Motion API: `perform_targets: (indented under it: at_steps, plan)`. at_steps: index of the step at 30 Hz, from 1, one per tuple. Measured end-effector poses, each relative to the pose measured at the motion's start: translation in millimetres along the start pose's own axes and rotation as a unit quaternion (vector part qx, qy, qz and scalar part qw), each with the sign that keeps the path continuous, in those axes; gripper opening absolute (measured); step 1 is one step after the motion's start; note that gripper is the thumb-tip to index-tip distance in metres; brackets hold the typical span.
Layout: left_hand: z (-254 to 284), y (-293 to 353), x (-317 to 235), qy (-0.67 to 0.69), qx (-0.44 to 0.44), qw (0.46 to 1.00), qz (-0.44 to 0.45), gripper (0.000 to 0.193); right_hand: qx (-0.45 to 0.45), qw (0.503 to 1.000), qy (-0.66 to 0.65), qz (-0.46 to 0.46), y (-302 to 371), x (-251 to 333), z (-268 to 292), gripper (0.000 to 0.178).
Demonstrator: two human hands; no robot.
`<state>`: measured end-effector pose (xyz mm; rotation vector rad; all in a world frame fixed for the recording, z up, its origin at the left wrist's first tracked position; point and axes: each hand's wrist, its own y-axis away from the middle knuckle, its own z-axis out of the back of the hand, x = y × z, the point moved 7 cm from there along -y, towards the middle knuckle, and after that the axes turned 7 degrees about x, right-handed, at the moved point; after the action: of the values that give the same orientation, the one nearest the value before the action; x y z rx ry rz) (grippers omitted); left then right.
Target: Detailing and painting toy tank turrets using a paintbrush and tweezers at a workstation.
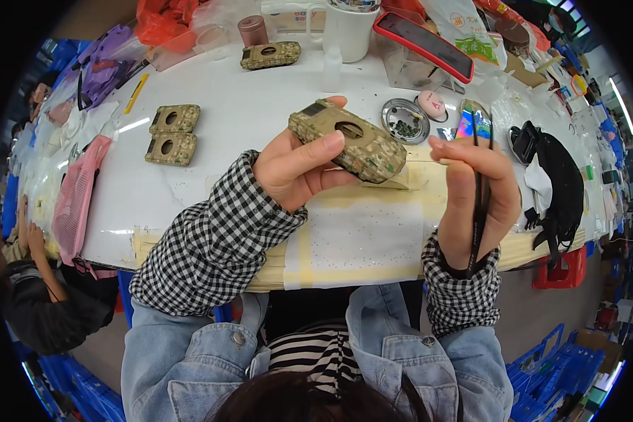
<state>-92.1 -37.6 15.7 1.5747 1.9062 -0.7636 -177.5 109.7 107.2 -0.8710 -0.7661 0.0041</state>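
My left hand (288, 169) grips a camouflage-painted toy tank hull (380, 153) above the near part of the table, its thumb beside the round opening on top. Black tweezers (480, 207) stand nearly upright in my right hand (499, 179). The thumb and forefinger tips of that hand are close together; whether something tiny sits there I cannot tell. Beyond and between my hands is a round metal dish (386, 128) with several small dark parts. Two similar hulls (188, 119) lie side by side at the left, and another hull (287, 52) rests farther back.
White paper (366, 243) with yellow tape lies before me. Farther back stand a white mug (355, 42) and a red-cased phone (422, 43) on a clear box. A yellow knife (136, 95) and pink mesh bag (84, 193) are left; a black bag (566, 186) is right. Another person's arm (48, 274) shows.
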Motion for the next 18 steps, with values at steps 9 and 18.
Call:
perform_targets:
  at_steps: [9,18]
  plan:
    - [-5,0,4,-0.008,0.029,1.0,0.005,0.058,-0.003,0.989,-0.142,-0.029,3,-16,-19,0.007]
    - [-4,0,3,-0.024,0.029,0.999,0.006,0.057,-0.002,0.99,-0.139,-0.025,3,-17,-21,0.006]
